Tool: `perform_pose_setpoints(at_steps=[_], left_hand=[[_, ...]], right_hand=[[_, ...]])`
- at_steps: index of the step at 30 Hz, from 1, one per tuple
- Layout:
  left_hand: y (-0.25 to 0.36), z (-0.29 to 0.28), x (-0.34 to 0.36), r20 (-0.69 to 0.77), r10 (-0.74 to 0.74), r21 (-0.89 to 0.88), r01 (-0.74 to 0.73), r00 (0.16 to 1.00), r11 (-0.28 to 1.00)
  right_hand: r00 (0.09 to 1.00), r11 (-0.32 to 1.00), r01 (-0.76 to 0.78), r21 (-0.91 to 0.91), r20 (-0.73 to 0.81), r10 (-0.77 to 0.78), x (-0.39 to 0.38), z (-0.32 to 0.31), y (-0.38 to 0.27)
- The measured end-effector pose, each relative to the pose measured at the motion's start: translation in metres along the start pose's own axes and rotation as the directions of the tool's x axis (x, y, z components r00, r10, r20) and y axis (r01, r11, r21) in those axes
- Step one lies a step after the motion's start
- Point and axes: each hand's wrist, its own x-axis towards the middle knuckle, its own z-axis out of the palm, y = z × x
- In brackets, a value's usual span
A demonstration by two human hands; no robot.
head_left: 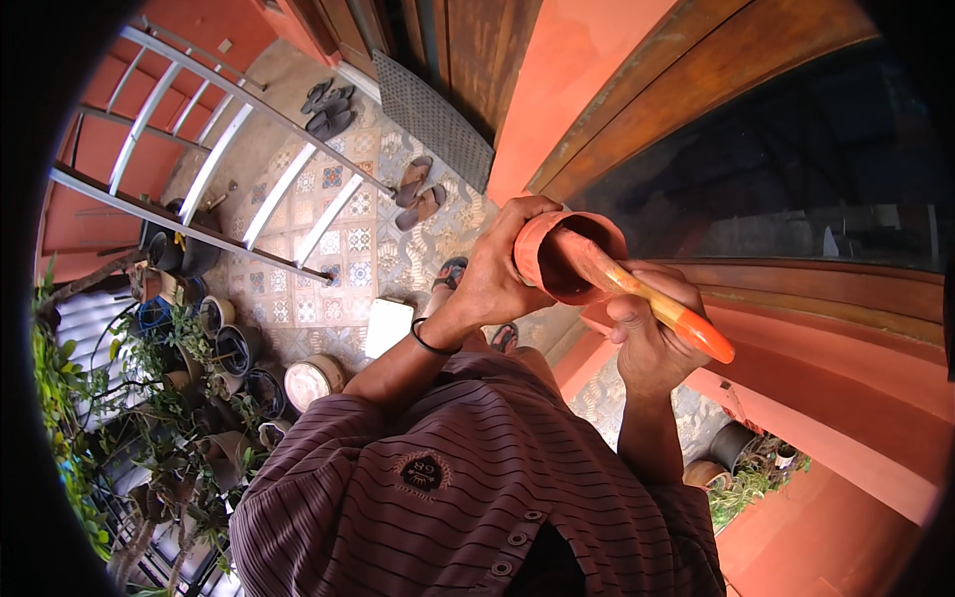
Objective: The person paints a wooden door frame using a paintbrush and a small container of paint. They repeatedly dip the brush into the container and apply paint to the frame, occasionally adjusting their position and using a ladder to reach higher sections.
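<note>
My left hand (pixel 497 261) is closed round a terracotta-coloured cup (pixel 537 254), tilted with its mouth toward the right, its inside coated in the same colour. My right hand (pixel 657 333) grips a brush (pixel 684 320) with a yellow and orange handle; its paint-coloured head reaches into the cup, and the bristle tip is partly hidden inside. Both hands are raised beside a dark glass pane (pixel 766 169) in a wooden frame, above an orange ledge. A black band circles my left wrist.
An aluminium ladder (pixel 204 159) stands at the upper left on tiled floor (pixel 338 249). Sandals (pixel 418 204) lie near a dark mat (pixel 433 114). Potted plants (pixel 179 418) crowd the lower left, beside a pale bucket (pixel 313 383) and a white flat object (pixel 388 326). More pots (pixel 731 448) stand at lower right.
</note>
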Motion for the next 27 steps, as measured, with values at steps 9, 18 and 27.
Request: perform_pose_setpoints(at_steps=[9, 18, 27], left_hand=[[-0.002, -0.003, -0.003, 0.031, -0.010, 0.079, 0.007, 0.999, 0.997], [-0.008, -0.003, -0.006, 0.049, -0.103, -0.012, 0.104, 0.993, 0.994], [-0.003, 0.000, -0.004, 0.054, -0.115, -0.054, 0.118, 0.992, 0.991]], right_hand=[[0.999, 0.998, -0.029, 0.050, -0.037, 0.031, -0.009, 0.002, -0.001], [0.955, 0.981, -0.049, 0.189, -0.279, 0.101, -0.005, -0.017, -0.005], [0.896, 0.948, -0.108, 0.299, -0.385, 0.223, -0.003, -0.024, -0.005]])
